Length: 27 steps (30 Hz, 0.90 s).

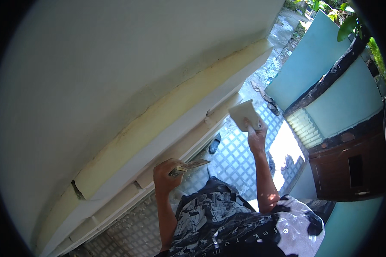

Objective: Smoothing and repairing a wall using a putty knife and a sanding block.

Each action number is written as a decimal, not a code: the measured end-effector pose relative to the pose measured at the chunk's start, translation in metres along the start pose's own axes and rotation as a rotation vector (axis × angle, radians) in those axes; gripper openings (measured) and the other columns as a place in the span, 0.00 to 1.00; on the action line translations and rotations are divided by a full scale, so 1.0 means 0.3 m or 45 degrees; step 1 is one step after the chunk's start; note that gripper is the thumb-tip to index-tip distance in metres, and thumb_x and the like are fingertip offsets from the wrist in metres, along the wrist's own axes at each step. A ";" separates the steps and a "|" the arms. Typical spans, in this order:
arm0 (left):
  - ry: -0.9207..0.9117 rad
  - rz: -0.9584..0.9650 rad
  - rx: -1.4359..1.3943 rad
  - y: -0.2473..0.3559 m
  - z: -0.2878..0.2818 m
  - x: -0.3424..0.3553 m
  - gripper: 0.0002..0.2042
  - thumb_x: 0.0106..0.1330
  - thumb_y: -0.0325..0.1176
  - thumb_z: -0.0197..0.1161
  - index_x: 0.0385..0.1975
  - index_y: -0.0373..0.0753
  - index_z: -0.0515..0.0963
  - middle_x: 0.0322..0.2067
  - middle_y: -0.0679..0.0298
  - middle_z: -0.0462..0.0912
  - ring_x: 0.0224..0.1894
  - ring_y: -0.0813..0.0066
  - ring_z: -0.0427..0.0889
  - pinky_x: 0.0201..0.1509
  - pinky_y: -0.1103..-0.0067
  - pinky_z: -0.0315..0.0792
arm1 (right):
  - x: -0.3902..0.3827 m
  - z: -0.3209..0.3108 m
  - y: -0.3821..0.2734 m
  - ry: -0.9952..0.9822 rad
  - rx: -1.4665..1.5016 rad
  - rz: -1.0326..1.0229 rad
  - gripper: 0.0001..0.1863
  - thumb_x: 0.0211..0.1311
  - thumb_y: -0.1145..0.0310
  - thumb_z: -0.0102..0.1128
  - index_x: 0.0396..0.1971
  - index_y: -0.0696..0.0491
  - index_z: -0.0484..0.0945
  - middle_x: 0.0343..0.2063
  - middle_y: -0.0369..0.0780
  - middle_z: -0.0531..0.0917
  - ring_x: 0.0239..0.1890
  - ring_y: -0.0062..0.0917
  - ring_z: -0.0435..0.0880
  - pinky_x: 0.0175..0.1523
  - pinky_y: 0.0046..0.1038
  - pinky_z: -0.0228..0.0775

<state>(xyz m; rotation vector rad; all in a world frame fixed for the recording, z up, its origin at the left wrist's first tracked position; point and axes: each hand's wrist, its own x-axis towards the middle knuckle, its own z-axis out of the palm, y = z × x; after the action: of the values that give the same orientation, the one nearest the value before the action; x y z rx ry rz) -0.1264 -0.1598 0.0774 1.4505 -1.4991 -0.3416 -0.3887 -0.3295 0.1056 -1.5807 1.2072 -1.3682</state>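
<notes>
My left hand (165,174) is closed round the handle of a putty knife (197,163), its thin, smeared metal blade pointing right. It is beside the long ledge under the wall (116,60), apart from it. That ledge has a yellowish top (167,110) and stepped white moulding (152,152); a dark gap (77,190) cuts into its near end. Farther right and forward, my right hand (257,138) grips a flat, pale, roughly square plate (243,112), held up in the air. The thumb lies on the plate; the other fingers are mostly hidden.
Below is a diamond-patterned tiled floor (240,139) with a dark sandal (215,143) and more footwear (272,106) farther off. At right stand blue-green panels (315,55), a dark tree trunk (330,81) and a brown wooden door or cabinet front (336,171).
</notes>
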 end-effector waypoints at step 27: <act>-0.094 -0.065 0.089 0.016 0.011 0.009 0.10 0.38 0.22 0.62 0.24 0.39 0.81 0.28 0.61 0.84 0.31 0.63 0.85 0.36 0.77 0.76 | 0.229 -0.112 0.258 0.690 -0.143 0.045 0.16 0.60 0.80 0.55 0.48 0.59 0.80 0.26 0.41 0.84 0.31 0.12 0.78 0.35 0.24 0.73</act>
<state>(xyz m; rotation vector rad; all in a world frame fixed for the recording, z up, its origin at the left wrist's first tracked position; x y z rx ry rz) -0.1312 -0.1624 0.0808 1.5485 -1.5481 -0.3802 -0.4365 -0.4166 0.0613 -1.2869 1.6414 -1.7992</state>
